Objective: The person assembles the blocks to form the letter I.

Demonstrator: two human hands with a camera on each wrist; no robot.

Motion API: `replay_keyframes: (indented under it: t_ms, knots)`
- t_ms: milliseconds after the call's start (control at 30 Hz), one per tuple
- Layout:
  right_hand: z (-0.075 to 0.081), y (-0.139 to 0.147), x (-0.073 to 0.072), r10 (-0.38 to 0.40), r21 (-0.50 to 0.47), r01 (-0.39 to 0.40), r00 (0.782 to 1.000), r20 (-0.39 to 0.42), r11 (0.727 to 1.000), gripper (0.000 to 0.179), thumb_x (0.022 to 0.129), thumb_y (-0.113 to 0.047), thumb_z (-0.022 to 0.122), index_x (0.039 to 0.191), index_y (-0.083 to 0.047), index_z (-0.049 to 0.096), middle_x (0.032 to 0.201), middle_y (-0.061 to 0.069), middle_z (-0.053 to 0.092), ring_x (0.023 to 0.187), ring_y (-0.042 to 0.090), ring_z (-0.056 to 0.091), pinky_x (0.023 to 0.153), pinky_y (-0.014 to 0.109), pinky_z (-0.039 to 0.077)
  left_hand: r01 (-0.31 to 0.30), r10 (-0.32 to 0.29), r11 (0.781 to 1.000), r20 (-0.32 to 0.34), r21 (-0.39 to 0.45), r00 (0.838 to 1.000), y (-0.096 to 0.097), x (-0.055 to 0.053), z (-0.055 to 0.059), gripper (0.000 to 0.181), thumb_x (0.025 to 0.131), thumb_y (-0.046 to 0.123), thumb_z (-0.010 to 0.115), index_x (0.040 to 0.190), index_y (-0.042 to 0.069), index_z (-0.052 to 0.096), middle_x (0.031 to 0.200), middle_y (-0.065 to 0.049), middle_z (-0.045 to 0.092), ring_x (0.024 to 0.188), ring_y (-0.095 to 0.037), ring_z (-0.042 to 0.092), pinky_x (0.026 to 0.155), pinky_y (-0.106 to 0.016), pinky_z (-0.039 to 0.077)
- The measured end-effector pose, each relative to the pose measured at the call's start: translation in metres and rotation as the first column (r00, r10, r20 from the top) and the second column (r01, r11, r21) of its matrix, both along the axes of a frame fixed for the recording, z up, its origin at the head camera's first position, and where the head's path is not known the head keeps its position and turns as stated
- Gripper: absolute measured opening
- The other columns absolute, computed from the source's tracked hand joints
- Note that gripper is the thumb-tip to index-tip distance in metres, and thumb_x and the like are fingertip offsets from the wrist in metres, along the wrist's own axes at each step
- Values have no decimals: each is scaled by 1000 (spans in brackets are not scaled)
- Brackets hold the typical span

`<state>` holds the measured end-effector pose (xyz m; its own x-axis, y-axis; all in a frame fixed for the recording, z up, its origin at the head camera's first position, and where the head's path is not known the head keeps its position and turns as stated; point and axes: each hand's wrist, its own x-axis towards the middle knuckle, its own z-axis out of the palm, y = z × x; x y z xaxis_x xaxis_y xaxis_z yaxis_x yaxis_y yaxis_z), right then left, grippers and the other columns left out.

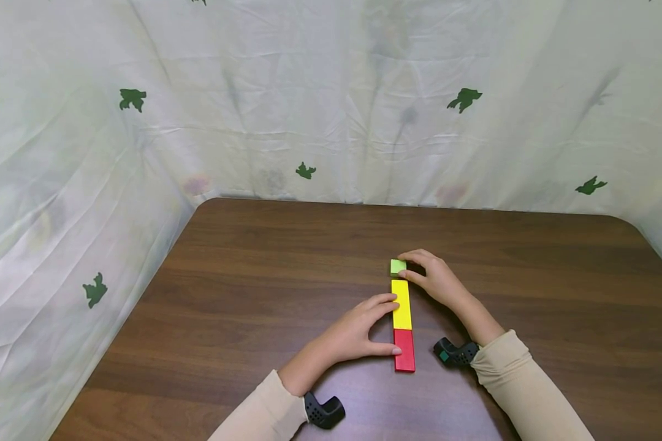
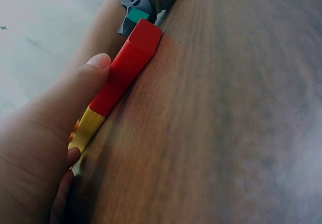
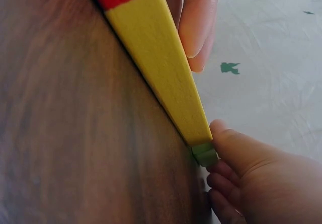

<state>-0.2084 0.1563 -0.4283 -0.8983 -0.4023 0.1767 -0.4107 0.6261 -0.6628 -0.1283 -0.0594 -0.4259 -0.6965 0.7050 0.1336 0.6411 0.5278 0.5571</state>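
A red block [image 1: 404,352] and a longer yellow block [image 1: 401,306] lie end to end on the table in one straight line. Beyond the yellow block's far end is a small light green block [image 1: 398,267], almost in line with it. From the left side, my left hand [image 1: 358,331] touches the row, thumb on the red block [image 2: 126,68] and fingertips on the yellow one. My right hand [image 1: 438,278] pinches the green block [image 3: 205,155] between thumb and fingers, from the right. Whether green meets yellow I cannot tell.
The brown wooden table [image 1: 254,257] has rounded far corners. A pale curtain [image 1: 331,110] with green leaf-like patches hangs behind it and along the left. Black devices are strapped to both wrists, the right one [image 1: 455,353] close to the blocks.
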Motion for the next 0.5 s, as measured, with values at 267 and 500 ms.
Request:
replay_keyframes:
  t_ms: [267, 500]
  knots:
    - [3, 1, 2, -14, -12, 14, 1000, 17, 1000, 43, 84, -25, 63, 121, -5, 54, 117, 11, 53, 104, 26, 50, 88, 43, 41, 2, -2, 1000, -5, -6, 1000, 1, 0, -1, 71, 77, 48, 64, 134, 11, 42, 139, -2, 33, 125, -15, 33, 100, -30, 29]
    - [10, 5, 5, -20, -37, 19, 1000, -19, 999, 46, 87, -27, 60, 124, -3, 50, 120, 14, 51, 106, 28, 50, 88, 45, 41, -4, 4, 1000, -9, 16, 1000, 2, 0, -2, 71, 79, 48, 63, 135, 11, 40, 140, -2, 32, 125, -15, 32, 100, -30, 29]
